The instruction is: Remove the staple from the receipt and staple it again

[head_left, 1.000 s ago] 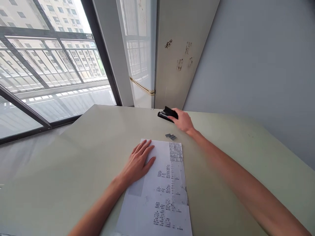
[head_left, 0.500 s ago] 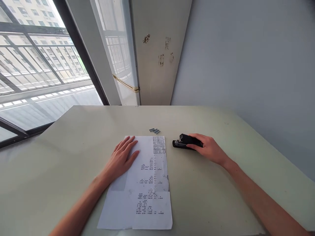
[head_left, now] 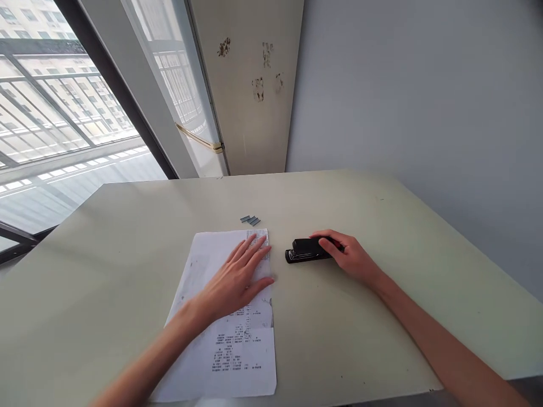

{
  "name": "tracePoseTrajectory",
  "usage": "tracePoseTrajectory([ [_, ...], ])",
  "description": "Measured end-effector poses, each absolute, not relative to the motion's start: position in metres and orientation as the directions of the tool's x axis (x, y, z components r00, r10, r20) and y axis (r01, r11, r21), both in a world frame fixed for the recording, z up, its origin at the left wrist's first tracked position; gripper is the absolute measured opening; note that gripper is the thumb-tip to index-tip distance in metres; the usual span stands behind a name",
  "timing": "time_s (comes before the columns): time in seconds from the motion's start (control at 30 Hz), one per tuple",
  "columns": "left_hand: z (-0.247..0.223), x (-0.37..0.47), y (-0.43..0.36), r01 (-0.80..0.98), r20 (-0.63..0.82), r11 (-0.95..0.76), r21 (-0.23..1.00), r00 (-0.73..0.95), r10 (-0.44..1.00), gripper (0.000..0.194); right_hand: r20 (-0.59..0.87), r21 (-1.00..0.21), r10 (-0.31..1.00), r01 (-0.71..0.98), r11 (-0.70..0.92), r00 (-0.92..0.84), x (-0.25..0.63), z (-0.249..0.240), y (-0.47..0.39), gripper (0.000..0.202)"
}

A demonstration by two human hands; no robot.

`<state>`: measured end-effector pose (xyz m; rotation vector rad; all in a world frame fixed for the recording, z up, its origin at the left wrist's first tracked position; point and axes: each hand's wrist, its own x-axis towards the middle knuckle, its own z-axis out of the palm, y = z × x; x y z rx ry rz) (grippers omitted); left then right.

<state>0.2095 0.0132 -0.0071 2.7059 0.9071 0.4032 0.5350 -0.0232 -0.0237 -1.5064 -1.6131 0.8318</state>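
Note:
Printed white paper (head_left: 250, 367) lies on the pale table, its top edge away from me. My left hand (head_left: 240, 277) rests flat on its upper right part with the fingers spread, the fingertips and thumb at the right edge, covering much of the print. To the right of the paper, a black stapler (head_left: 306, 249) sits on the table, its front end towards the paper and not touching it. My right hand (head_left: 348, 254) is wrapped round the stapler's rear end. Beyond the paper lie several short strips of staples (head_left: 250, 220).
The pale table (head_left: 365, 339) reaches from the window (head_left: 63, 113) on the left to the grey wall (head_left: 403, 102) on the right. A cream cabinet or fridge (head_left: 250, 124) with a gold handle (head_left: 199, 138) stands behind its far edge.
My left hand has moved right across the paper, from its left side to the right edge. The stapler's top part now sits lower over its base. The view has shifted slightly right.

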Motion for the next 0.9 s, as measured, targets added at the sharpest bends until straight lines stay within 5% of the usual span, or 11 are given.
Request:
tracePoseTrajectory([
  [0.23,-0.023,0.192,0.015,0.585,0.117,-0.775,0.241,0.775,0.621,0.075,0.046,-0.959,0.993,0.284,0.013,0.11,0.53,-0.027,-0.023,0.042],
  [0.47,-0.013,0.21,0.013,0.573,0.235,-0.762,0.303,0.729,0.642,0.053,-0.006,-0.991,0.996,0.133,-0.019,0.094,0.527,-0.033,-0.022,0.033],
  [0.9,-0.027,0.26,0.02,0.394,0.429,-0.773,0.497,0.663,0.613,0.028,0.053,-0.964,0.992,0.265,0.021,0.114,0.525,-0.032,-0.025,0.037],
])
